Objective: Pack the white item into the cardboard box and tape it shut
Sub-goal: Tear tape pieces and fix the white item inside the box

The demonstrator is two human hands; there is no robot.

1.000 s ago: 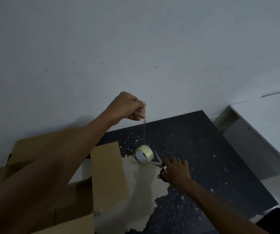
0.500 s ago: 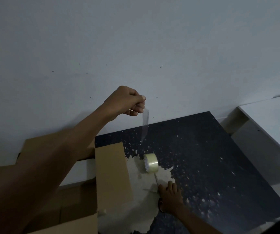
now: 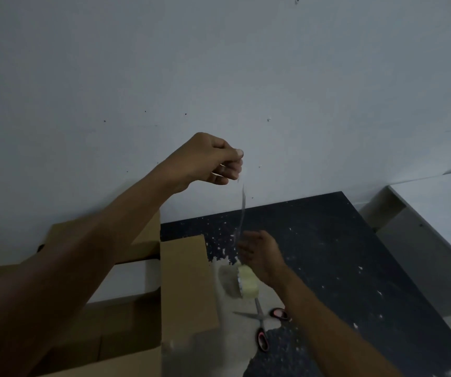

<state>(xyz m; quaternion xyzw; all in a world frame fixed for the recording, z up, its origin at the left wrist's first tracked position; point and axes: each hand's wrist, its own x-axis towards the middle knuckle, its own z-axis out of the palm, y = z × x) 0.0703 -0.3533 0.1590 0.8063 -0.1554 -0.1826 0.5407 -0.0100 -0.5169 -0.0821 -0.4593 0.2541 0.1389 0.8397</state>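
My left hand [image 3: 208, 161] is raised in front of the wall and pinches the top of a cut strip of clear tape [image 3: 242, 205] that hangs straight down. My right hand [image 3: 261, 254] is below it with fingers apart, its fingertips at the strip's lower end; whether they touch is blurred. The tape roll [image 3: 249, 285] stands on edge on the table just under my right hand. The cardboard box [image 3: 186, 281] sits at the left with its flaps up. The white item [image 3: 126, 281] lies inside it, partly hidden by my left forearm.
Scissors [image 3: 262, 319] with pink-and-black handles lie open on the table in front of the tape roll. The dark speckled table [image 3: 341, 268] has a worn pale patch by the box. A white wall is behind, and a white ledge [image 3: 436, 213] at the right.
My right hand has let go of the scissors, which now lie on the table, and has risen to the lower end of the strip. My left hand still holds the strip up.
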